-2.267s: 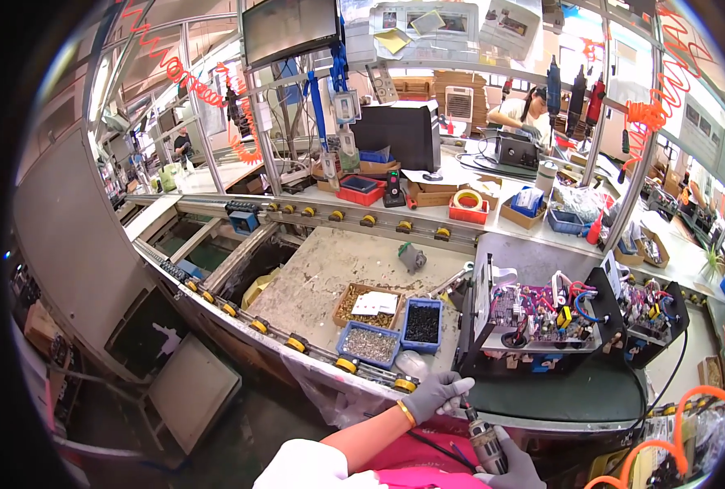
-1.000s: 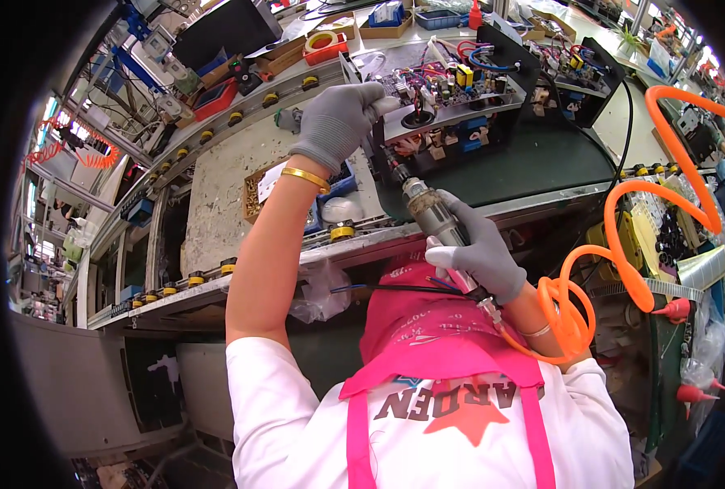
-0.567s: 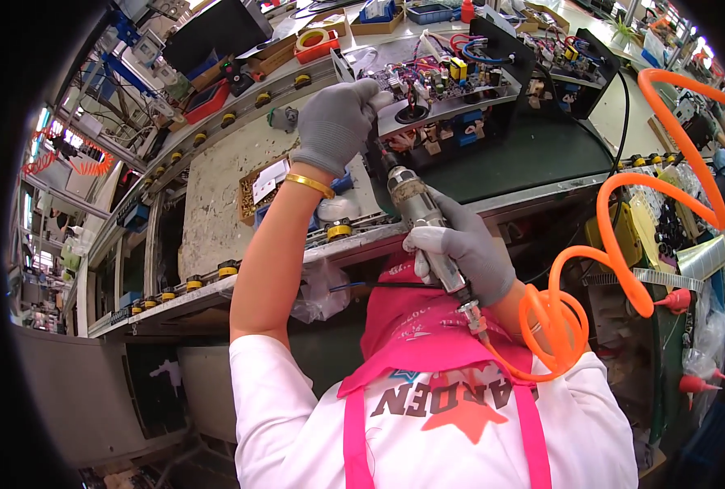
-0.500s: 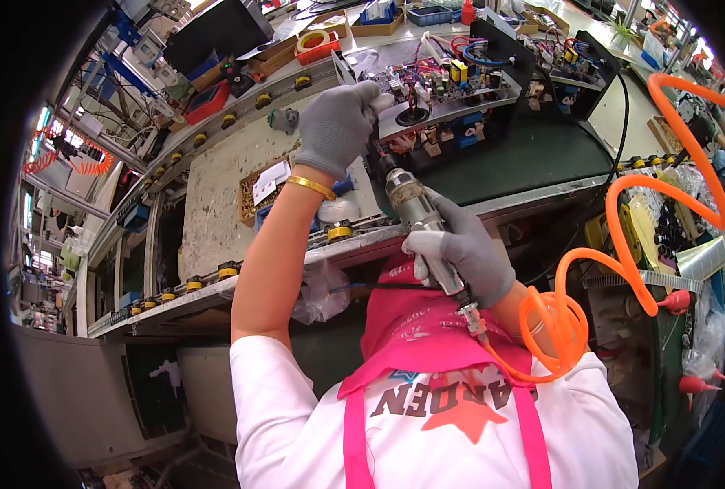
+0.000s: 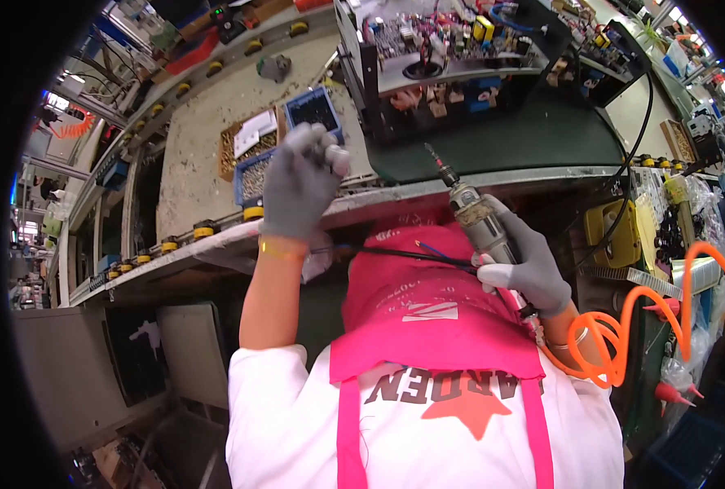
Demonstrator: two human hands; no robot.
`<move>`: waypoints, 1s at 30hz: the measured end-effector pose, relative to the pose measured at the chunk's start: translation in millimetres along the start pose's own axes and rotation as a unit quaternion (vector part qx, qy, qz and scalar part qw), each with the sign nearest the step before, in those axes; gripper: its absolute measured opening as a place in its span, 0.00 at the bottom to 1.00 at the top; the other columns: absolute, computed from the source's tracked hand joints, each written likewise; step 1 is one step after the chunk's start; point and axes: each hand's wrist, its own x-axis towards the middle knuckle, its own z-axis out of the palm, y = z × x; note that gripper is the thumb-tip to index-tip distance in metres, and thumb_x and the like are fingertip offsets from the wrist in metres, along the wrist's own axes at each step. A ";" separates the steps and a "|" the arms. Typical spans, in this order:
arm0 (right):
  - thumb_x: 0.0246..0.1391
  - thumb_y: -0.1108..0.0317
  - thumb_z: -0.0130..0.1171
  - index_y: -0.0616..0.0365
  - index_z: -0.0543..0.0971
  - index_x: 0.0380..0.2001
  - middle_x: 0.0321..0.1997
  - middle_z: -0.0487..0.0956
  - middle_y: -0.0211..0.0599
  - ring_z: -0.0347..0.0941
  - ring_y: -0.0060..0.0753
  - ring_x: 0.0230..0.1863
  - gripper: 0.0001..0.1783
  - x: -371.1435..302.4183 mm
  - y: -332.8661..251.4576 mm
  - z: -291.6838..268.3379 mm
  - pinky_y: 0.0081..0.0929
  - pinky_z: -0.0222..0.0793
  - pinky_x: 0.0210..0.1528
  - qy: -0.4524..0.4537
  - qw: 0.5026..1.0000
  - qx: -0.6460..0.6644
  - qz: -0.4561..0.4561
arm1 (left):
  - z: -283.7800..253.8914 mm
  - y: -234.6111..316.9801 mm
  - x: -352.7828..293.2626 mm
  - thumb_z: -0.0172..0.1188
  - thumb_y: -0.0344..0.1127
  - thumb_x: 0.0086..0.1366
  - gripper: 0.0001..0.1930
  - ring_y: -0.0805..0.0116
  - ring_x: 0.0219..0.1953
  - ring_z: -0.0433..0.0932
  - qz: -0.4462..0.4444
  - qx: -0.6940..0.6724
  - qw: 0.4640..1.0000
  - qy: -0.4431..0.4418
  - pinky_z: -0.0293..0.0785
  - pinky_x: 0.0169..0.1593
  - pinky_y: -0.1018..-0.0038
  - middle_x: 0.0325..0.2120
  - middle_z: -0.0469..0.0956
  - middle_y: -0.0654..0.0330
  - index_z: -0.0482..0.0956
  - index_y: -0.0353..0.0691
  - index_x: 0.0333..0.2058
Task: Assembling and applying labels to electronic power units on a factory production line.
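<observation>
In the head view, my right hand (image 5: 529,265) is wrapped round the grey driver (image 5: 480,224) at the near edge of the bench, its bit angled up and away from me – probably to keep the tip free and the orange hose (image 5: 619,346) trailing right – while my left hand (image 5: 297,187) hovers, fingers curled, and I cannot tell whether they pinch anything. Left of the green mat (image 5: 501,147) I count two blue bins (image 5: 306,95) and one cardboard box (image 5: 222,155), likely set there for easy reach; farther off stand two open electronics units (image 5: 448,75).
</observation>
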 end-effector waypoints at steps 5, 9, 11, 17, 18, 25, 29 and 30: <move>0.35 0.75 0.65 0.62 0.56 0.63 0.37 0.72 0.34 0.70 0.20 0.32 0.48 -6.4 6.4 -13.6 0.19 0.70 0.31 -0.026 0.998 -0.014 0.048 | 19.7 -16.0 -77.7 0.45 0.20 0.62 0.16 0.53 0.54 0.70 -0.249 -0.207 0.941 0.100 0.68 0.59 0.62 0.47 0.70 0.46 0.65 0.24 0.49; 0.34 0.72 0.67 0.62 0.55 0.63 0.41 0.72 0.35 0.69 0.19 0.36 0.50 -3.4 16.6 -13.4 0.19 0.67 0.40 -0.052 0.998 -0.036 0.024 | 30.6 -32.5 -95.4 0.45 0.27 0.67 0.17 0.56 0.54 0.70 -0.285 -0.206 0.928 0.122 0.68 0.59 0.63 0.50 0.69 0.46 0.62 0.27 0.53; 0.34 0.71 0.68 0.63 0.54 0.63 0.42 0.72 0.35 0.68 0.18 0.38 0.51 -0.8 18.0 -12.2 0.19 0.66 0.43 -0.073 0.996 -0.049 0.000 | 34.6 -42.2 -97.3 0.47 0.34 0.68 0.17 0.56 0.50 0.74 -0.269 -0.215 0.927 0.146 0.73 0.54 0.63 0.47 0.71 0.46 0.64 0.30 0.52; 0.33 0.68 0.69 0.64 0.51 0.64 0.38 0.72 0.31 0.67 0.16 0.35 0.55 -5.1 10.9 0.2 0.17 0.64 0.41 -0.105 0.990 -0.088 0.037 | 34.7 -44.6 -94.7 0.46 0.37 0.69 0.16 0.56 0.46 0.76 -0.287 -0.264 0.906 0.167 0.77 0.48 0.65 0.45 0.72 0.44 0.66 0.29 0.47; 0.35 0.70 0.68 0.63 0.50 0.65 0.38 0.72 0.31 0.67 0.16 0.35 0.54 -4.6 11.5 -1.4 0.16 0.64 0.41 -0.113 0.988 -0.102 0.033 | 45.1 -36.9 -88.2 0.45 0.35 0.69 0.15 0.55 0.48 0.74 -0.286 -0.293 0.891 0.195 0.76 0.50 0.66 0.48 0.70 0.43 0.65 0.28 0.47; 0.36 0.68 0.68 0.58 0.49 0.66 0.43 0.74 0.36 0.69 0.21 0.40 0.54 -2.5 12.8 -3.1 0.20 0.64 0.48 -0.131 0.979 -0.148 0.044 | 44.2 -21.9 -84.6 0.44 0.35 0.69 0.18 0.60 0.48 0.74 -0.260 -0.157 0.940 0.152 0.75 0.49 0.71 0.47 0.71 0.48 0.63 0.29 0.52; 0.37 0.67 0.69 0.58 0.49 0.66 0.47 0.73 0.40 0.68 0.23 0.45 0.54 -0.9 12.1 -4.1 0.21 0.61 0.52 -0.146 0.974 -0.171 0.009 | 27.3 -26.0 -81.6 0.47 0.38 0.69 0.11 0.73 0.25 0.75 -0.254 -0.086 0.956 0.118 0.71 0.24 0.81 0.27 0.75 0.57 0.70 0.35 0.39; 0.37 0.67 0.69 0.59 0.49 0.66 0.48 0.73 0.41 0.67 0.24 0.46 0.54 -1.0 11.3 -4.1 0.21 0.61 0.53 -0.148 0.972 -0.180 0.001 | 21.5 -26.8 -80.8 0.49 0.39 0.68 0.11 0.76 0.18 0.73 -0.272 -0.056 0.957 0.080 0.67 0.17 0.83 0.21 0.75 0.60 0.71 0.36 0.35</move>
